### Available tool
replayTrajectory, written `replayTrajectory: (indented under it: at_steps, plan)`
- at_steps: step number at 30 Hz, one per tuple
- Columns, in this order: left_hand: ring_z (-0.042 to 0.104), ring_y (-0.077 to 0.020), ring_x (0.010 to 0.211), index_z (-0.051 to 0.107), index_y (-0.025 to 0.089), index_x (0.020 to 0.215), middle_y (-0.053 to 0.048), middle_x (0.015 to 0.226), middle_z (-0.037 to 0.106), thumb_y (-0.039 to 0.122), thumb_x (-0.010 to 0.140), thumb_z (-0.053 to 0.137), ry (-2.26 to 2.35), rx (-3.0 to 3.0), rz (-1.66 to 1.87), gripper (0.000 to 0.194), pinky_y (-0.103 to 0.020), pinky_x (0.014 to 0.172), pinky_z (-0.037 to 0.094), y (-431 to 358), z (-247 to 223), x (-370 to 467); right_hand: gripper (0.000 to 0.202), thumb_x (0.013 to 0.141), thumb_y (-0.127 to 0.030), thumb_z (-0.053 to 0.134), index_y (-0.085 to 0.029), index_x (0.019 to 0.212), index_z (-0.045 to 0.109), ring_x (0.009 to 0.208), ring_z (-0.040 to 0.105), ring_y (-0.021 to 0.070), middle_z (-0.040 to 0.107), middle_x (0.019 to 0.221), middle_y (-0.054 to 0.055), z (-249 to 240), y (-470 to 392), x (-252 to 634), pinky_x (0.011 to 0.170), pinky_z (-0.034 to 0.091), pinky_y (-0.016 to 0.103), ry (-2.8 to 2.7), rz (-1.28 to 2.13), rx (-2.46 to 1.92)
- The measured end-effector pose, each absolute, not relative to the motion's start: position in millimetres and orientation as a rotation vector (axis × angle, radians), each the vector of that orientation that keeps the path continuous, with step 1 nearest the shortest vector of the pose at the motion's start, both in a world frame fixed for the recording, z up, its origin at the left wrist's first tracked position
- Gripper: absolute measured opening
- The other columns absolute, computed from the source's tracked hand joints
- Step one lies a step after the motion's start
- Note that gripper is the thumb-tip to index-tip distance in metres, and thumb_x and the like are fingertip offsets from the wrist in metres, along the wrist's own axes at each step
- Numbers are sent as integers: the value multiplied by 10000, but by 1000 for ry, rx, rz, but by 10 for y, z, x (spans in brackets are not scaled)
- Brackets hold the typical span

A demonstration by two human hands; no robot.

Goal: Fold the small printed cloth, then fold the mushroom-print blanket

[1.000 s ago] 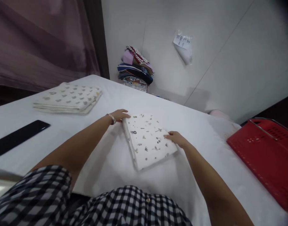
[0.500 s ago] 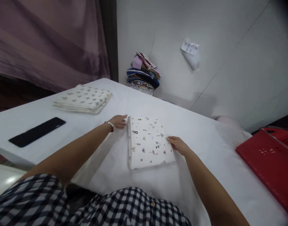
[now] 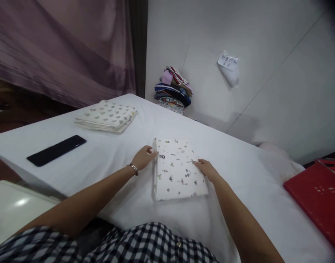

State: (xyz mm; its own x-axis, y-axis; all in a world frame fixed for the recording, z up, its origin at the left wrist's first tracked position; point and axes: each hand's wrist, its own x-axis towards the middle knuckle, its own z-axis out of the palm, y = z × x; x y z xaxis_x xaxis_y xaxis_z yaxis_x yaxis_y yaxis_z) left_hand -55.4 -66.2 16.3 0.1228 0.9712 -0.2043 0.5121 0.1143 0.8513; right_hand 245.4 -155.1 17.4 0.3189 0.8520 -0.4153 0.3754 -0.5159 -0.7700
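Note:
A white folded cloth (image 3: 178, 173) with small printed plants and animals lies flat in front of me, its layered folded edge at the left. My left hand (image 3: 144, 157), a bracelet on its wrist, is beside that edge with its fingers apart, one fingertip touching the cloth. At the opposite side, my right hand (image 3: 207, 170) holds the right edge, fingers on top of the print. The underside of the cloth is hidden.
Another folded cloth (image 3: 107, 116) with a grey leaf-like print lies at the far left, behind a black phone-like slab (image 3: 56, 150). Stacked clothes (image 3: 173, 91) stand beyond the white table (image 3: 255, 182). A red basket (image 3: 315, 197) is at right, a glossy pale surface (image 3: 16, 208) at lower left.
My left hand has drawn slightly nearer along the cloth's left edge, one finger now touching it. My right hand stays at the right edge. The whole view has shifted a little.

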Motion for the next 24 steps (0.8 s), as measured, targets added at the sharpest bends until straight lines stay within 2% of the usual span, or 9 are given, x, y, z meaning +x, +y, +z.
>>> replayTrajectory:
  at_steps: [3,5,7,11,15,19,24]
  plan:
    - [594,-148,648,580,185,797,-42,810,648,508,707,562,1539,1605,664,336,-233,559,444,-504,171,-524,571,743,-483,580,-164,1212,511,1084,509,273,539,1200,121,163,-1574,2402,937,394,405,-1311,687,-2158]
    - [583,-150,616,574,186,719,-30,703,634,492,713,548,1566,1614,640,307,-236,553,427,-399,179,-486,533,791,-449,526,-171,1245,489,1208,400,273,461,1293,112,161,-1607,2295,1029,300,419,-1523,417,-2050]
    - [581,-160,622,578,188,713,-35,677,631,486,711,545,1610,1629,626,300,-239,548,413,-305,185,-441,495,842,-420,457,-167,1267,473,1278,312,246,403,1353,99,165,-1650,2118,1076,233,403,-1735,290,-1889]
    - [586,-191,644,605,186,740,-71,759,651,526,692,543,1687,1648,559,349,-260,531,394,-174,216,-355,518,893,-417,371,-144,1332,396,1337,196,234,315,1418,97,166,-1716,1667,1094,168,433,-2061,346,-1743]
    - [598,-223,675,635,178,707,-96,722,648,564,659,568,1694,1685,514,394,-273,541,394,-114,246,-299,558,908,-460,329,-163,1380,313,1358,114,243,214,1459,93,147,-1693,1301,1088,128,479,-2238,416,-1676]
    - [601,-226,687,635,175,669,-98,705,652,514,659,588,1715,1701,523,342,-275,554,396,-50,180,-256,602,902,-498,327,-152,1392,284,1362,89,244,176,1466,102,127,-1640,1092,1090,105,481,-2357,470,-1598]
    - [604,-204,750,620,181,675,-73,779,665,392,683,578,1699,1722,551,216,-261,623,401,60,58,-257,645,894,-542,301,-148,1403,260,1363,79,242,160,1470,99,123,-1642,988,1096,73,468,-2377,508,-1601]
